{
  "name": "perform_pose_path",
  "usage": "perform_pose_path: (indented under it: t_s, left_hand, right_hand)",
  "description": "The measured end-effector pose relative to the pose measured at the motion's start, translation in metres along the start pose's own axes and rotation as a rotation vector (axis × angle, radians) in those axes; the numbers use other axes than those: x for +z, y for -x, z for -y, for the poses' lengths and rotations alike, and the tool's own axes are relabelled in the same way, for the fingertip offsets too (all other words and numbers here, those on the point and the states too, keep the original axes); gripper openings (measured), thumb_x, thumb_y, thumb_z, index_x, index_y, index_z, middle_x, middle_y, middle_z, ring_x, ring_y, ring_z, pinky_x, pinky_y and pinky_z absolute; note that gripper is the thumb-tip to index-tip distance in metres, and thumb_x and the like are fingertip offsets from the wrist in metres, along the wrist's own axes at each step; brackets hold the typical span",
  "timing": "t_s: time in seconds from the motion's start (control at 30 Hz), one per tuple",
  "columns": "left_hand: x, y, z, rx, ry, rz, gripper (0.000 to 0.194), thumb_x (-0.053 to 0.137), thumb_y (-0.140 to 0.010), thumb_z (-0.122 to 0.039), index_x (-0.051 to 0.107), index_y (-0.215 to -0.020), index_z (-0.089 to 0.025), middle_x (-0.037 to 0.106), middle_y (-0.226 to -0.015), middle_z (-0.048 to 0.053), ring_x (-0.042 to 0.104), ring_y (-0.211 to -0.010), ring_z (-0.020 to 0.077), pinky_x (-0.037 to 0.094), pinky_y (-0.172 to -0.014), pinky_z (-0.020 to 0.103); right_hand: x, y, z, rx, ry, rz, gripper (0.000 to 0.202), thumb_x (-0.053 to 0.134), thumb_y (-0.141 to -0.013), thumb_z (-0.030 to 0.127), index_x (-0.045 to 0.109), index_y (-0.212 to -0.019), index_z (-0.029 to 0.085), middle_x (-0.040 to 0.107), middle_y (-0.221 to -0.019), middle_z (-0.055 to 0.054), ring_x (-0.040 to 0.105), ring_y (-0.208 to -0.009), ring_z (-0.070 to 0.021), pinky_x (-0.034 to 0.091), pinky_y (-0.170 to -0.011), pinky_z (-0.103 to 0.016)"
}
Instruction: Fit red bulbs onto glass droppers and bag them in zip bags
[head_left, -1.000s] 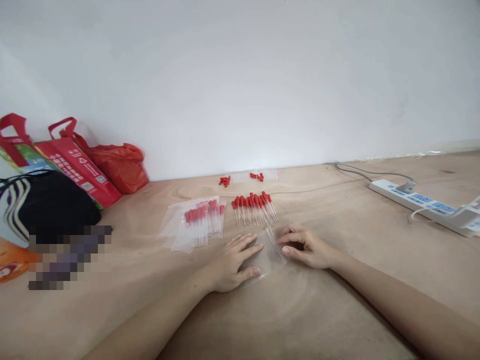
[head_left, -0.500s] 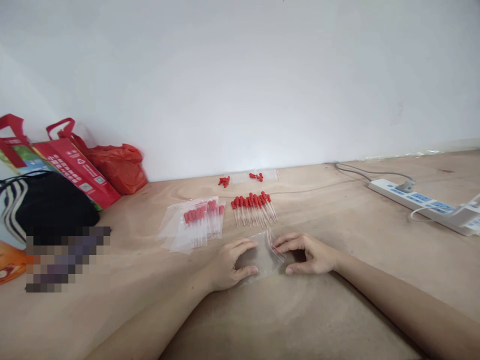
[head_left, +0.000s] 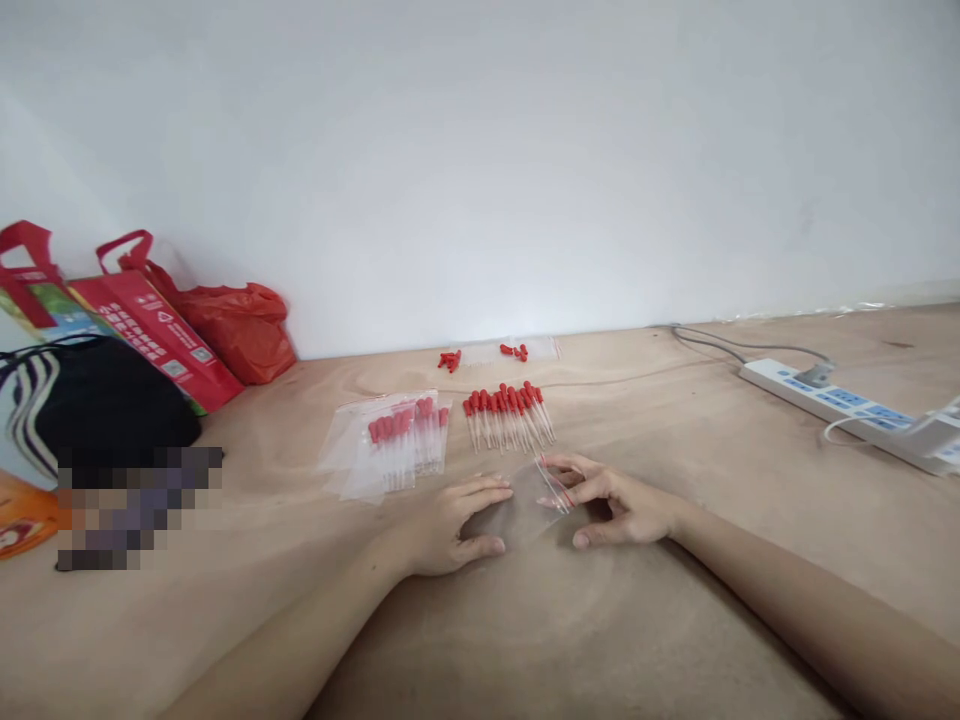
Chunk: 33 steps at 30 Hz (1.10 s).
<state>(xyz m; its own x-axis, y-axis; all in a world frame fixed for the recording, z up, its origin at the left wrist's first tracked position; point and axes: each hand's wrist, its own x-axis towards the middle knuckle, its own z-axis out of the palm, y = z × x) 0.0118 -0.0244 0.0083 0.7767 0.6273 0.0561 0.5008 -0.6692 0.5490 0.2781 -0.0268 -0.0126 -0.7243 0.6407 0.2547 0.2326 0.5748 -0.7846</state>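
A clear zip bag (head_left: 521, 515) with a red-lined mouth lies flat on the table between my hands. My left hand (head_left: 457, 525) rests at its left side, thumb and fingers apart, fingertips on the plastic. From the right, my right hand (head_left: 619, 505) reaches to the bag's mouth with its fingers spread; some fingertips show through the plastic at the opening. Just beyond the bag lies a row of droppers with red rubber bulbs and clear stems (head_left: 506, 415). Left of them, filled zip bags (head_left: 390, 445) overlap, with red-bulbed droppers showing inside.
Loose red bulbs (head_left: 450, 360) and another flat clear bag (head_left: 480, 352) lie near the wall. A white power strip (head_left: 832, 400) with cords sits at right. Red bags (head_left: 240, 330) and a black drawstring bag (head_left: 112, 410) stand at left. Part of the left side is pixelated.
My right fingers have moved left into the bag's mouth area, and the mouth looks more spread. My left hand has shifted slightly left.
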Motion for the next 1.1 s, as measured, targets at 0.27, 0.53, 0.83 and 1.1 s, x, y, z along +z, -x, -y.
perform_pose_path:
  t_s: [0.27, 0.53, 0.83, 1.1]
  left_hand:
    - [-0.009, 0.007, 0.002, 0.004, -0.017, 0.050, 0.053, 0.056, -0.076, -0.043, 0.042, -0.124, -0.026, 0.042, -0.131, 0.005, 0.035, -0.123, 0.0223, 0.027, -0.102, 0.042]
    - [-0.005, 0.005, 0.008, 0.085, -0.048, 0.037, 0.052, 0.058, -0.074, -0.041, 0.046, -0.121, -0.024, 0.043, -0.129, 0.007, 0.037, -0.121, 0.0220, 0.028, -0.101, 0.040]
    - [0.002, 0.006, 0.014, 0.192, -0.058, -0.095, 0.043, 0.063, -0.069, -0.045, 0.059, -0.102, -0.018, 0.057, -0.101, 0.009, 0.054, -0.093, 0.0200, 0.044, -0.082, 0.033]
    - [0.002, 0.007, 0.015, 0.179, -0.062, -0.082, 0.041, 0.057, -0.075, -0.043, 0.057, -0.107, -0.017, 0.057, -0.107, 0.010, 0.051, -0.100, 0.0210, 0.041, -0.087, 0.034]
  right_hand:
    - [-0.008, 0.001, 0.005, 0.029, -0.111, 0.045, 0.027, 0.066, -0.067, 0.034, 0.067, -0.093, 0.026, 0.045, -0.127, -0.007, 0.039, -0.119, -0.0219, 0.029, -0.098, -0.041]
    - [-0.035, -0.037, -0.036, 0.398, -0.030, -0.341, 0.026, 0.060, -0.069, 0.039, 0.062, -0.062, 0.014, 0.057, -0.056, 0.001, 0.052, -0.053, -0.0108, 0.043, -0.055, -0.024]
    - [-0.048, -0.127, -0.087, 0.612, 0.162, -0.814, 0.033, 0.059, -0.067, 0.034, 0.062, -0.090, 0.012, 0.060, -0.074, -0.007, 0.055, -0.070, -0.0163, 0.040, -0.070, -0.029]
    - [-0.050, -0.135, -0.097, 0.635, -0.090, -0.838, 0.014, 0.060, -0.064, 0.029, 0.056, -0.058, 0.017, 0.056, -0.053, 0.000, 0.047, -0.047, -0.0102, 0.036, -0.048, -0.023]
